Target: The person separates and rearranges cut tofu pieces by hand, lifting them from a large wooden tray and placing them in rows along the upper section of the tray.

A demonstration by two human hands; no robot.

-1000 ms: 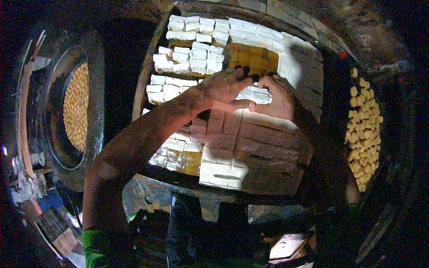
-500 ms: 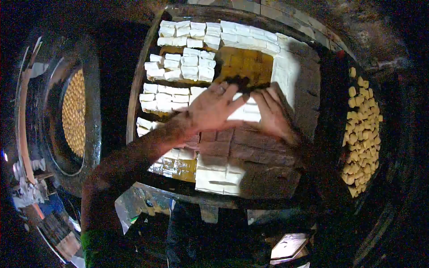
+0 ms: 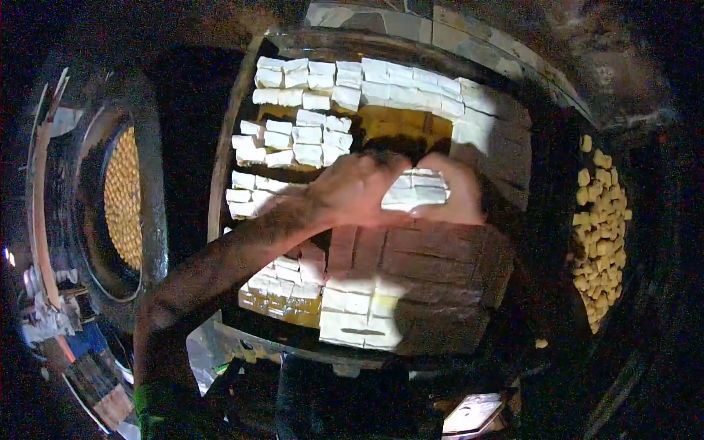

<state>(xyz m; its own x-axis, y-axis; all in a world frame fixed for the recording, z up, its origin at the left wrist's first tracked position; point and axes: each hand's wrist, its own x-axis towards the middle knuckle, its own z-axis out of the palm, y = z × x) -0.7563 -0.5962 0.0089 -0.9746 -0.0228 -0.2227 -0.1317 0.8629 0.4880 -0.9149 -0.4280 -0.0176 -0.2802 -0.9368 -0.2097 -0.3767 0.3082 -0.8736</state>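
My left hand (image 3: pixel 352 187) and my right hand (image 3: pixel 462 191) curve around a small group of white tofu pieces (image 3: pixel 416 189) in the middle of a board. Their fingers nearly meet at the far side of the group, partly in shadow. Rows of cut tofu (image 3: pixel 308 143) lie to the left, spaced apart. Nearer to me, a scored tofu slab (image 3: pixel 433 257) fills much of the board, mostly in shade. Beyond my hands, a yellowish-brown bare patch of the board (image 3: pixel 403 126) shows between the pieces.
At the left stands a dark round pan (image 3: pixel 92 213) with many small golden pieces (image 3: pixel 123 198) in it. More yellow cubes (image 3: pixel 603 242) are heaped at the right. A raised wooden rim (image 3: pixel 227 147) borders the board. A lit screen-like panel (image 3: pixel 473 414) lies low in front.
Both hands have closed in from spread positions to cup the tofu group between them. The whole view has shifted, so the board appears slightly lower.
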